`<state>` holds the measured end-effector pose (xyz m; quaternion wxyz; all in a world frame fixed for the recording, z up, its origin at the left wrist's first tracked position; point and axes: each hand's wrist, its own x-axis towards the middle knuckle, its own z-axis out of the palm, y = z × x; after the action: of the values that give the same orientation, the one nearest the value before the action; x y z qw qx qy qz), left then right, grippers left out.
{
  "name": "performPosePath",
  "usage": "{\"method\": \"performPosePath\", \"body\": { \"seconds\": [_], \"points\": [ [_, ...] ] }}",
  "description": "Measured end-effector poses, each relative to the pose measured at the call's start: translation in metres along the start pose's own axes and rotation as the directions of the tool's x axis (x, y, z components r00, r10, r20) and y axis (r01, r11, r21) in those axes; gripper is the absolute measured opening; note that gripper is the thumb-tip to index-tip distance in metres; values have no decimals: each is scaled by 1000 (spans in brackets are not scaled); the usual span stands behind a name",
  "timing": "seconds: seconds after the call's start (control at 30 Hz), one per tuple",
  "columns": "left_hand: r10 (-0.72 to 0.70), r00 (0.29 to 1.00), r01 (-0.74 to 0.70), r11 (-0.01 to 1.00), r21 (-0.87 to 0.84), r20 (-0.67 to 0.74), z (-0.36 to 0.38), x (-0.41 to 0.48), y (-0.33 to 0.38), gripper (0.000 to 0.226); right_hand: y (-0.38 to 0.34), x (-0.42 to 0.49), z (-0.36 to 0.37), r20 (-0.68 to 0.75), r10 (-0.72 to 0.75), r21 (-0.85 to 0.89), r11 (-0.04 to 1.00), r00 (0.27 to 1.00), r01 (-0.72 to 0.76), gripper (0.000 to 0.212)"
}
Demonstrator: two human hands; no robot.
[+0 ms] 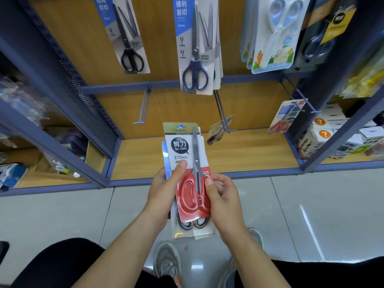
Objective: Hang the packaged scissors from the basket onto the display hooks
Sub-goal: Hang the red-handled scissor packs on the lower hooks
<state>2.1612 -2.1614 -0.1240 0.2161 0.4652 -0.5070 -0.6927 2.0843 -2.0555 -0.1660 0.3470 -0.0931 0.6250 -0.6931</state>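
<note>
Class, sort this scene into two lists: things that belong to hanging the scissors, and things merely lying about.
Belongs to the job: red-handled scissors pack, held by left hand and right hand; more packs beneath it; bare hook.

Lying about: question-mark boxes; grey shoes; yellow packets.

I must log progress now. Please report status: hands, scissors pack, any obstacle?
Left hand grips the stack of packs. Right hand pinches the top red-handled scissors pack, not yet hung. Empty hook ahead, path to it open.
</note>
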Motion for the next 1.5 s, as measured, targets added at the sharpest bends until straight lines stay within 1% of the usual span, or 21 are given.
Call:
{"method": "performPosePath", "body": {
  "seconds": [0.07, 0.17, 0.27, 0.33, 0.4, 0.47, 0.53, 0.6, 0.67, 0.77, 0.8, 0.87, 0.93, 1.07, 1.13, 1.33, 1.5],
  "points": [
    [31, 999, -31, 999, 32, 6, 0, 0, 0, 51, 3, 5, 1, -39, 0, -33, 999, 999, -1, 17],
    [68, 998, -69, 995, 68, 12, -1, 0, -2, 54, 4, 12, -2, -92, -21, -105, 994, 996, 12, 33],
    [73, 996, -76, 995, 72, 44, 0, -1, -4, 46, -1, 15, -4, -89, -46, -99, 994, 995, 37, 35],
    [69, 996, -73, 995, 69, 48, 0, -1, -4, 37, -3, 15, -4, -82, -50, -74, 996, 995, 44, 35],
    [85, 996, -87, 994, 68, 21, 0, 2, -5, 22, -5, 13, -4, -72, -44, -53, 998, 996, 40, 36],
    [88, 996, -87, 995, 52, -11, -3, 5, -4, 17, -7, 12, -6, -32, -12, -24, 1000, 999, 12, 37],
    [90, 996, -89, 994, 64, -20, -6, 7, -4, 19, -12, 9, -8, 29, 9, 17, 1000, 1000, -9, 35],
    [98, 995, -96, 991, 90, -23, -9, 8, -3, 18, -15, 8, -14, 52, -10, -6, 1000, 999, 10, 30],
    [116, 993, -111, 987, 113, -37, -11, 8, 0, 17, -14, 8, -24, 57, -35, -48, 998, 998, 38, 27],
    [163, 983, -151, 979, 138, -79, -16, 10, 7, 15, -8, 9, -49, 44, -34, -75, 996, 998, 37, 34],
    [182, 978, -166, 976, 143, -103, -17, 12, 9, 17, -5, 10, -58, 42, -23, -72, 997, 999, 26, 32],
    [207, 967, -184, 970, 158, -146, -20, 14, 10, 22, 3, 12, -74, 41, 14, -52, 999, 999, -12, 22],
    [211, 964, -186, 970, 158, -161, -21, 16, 9, 16, 11, 13, -86, 21, 52, -78, 996, 998, -51, 17],
    [216, 966, -192, 968, 164, -142, -19, 15, 9, 12, 30, 28, -97, -62, 103, -136, 984, 993, -111, 18],
    [218, 967, -193, 964, 181, -130, -18, 14, 8, 13, 32, 41, -99, -102, 99, -138, 984, 990, -113, 18],
    [194, 973, -166, 964, 207, -123, -16, 13, 7, 12, 24, 71, -93, -120, 77, -91, 992, 990, -88, 17],
    [190, 973, -161, 966, 203, -130, -17, 18, 4, 14, 46, 71, -96, -137, 83, -125, 987, 987, -100, 18]
  ]
}}
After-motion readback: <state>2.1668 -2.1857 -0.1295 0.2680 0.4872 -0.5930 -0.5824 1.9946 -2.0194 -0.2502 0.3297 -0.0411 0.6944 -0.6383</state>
